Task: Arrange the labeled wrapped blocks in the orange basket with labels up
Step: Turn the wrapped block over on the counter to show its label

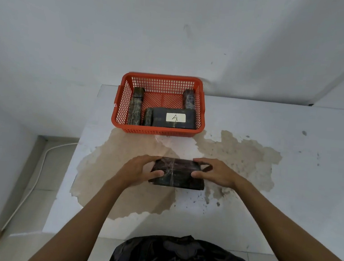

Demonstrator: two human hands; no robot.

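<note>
— Where's the block being handled?

— On the white table (251, 121), in front of the person and well short of the orange basket (156, 131). It's a dark wrapped block (177, 174), lying flat, and no label shows on the face turned up.

— And the hands?

— Both are on it. The left hand (137, 169) clasps the left end, thumb pressed on the near top surface, fingers curled over the far edge. The right hand (215, 172) mirrors that on the right end — thumb on top, fingers over the far side. So each grip is closed on the block, one at either end. Whether it's resting fully on the table or lifted a touch, I cannot tell.

— What's in the basket?

— It sits at the far edge of the table, against the wall (177, 25). Along its near side lies a flat block with a white label marked "A" (176, 117), label up. Just left of it stands a narrower block on edge (148, 117). Against the left wall there's a long block on edge (135, 111), with another block behind it (139, 92). One more leans in the far right corner (189, 100) (no labels visible on any of these four).

— The table itself?

— White, with a large tan stain (121, 167) spreading under and around the held block.
</note>
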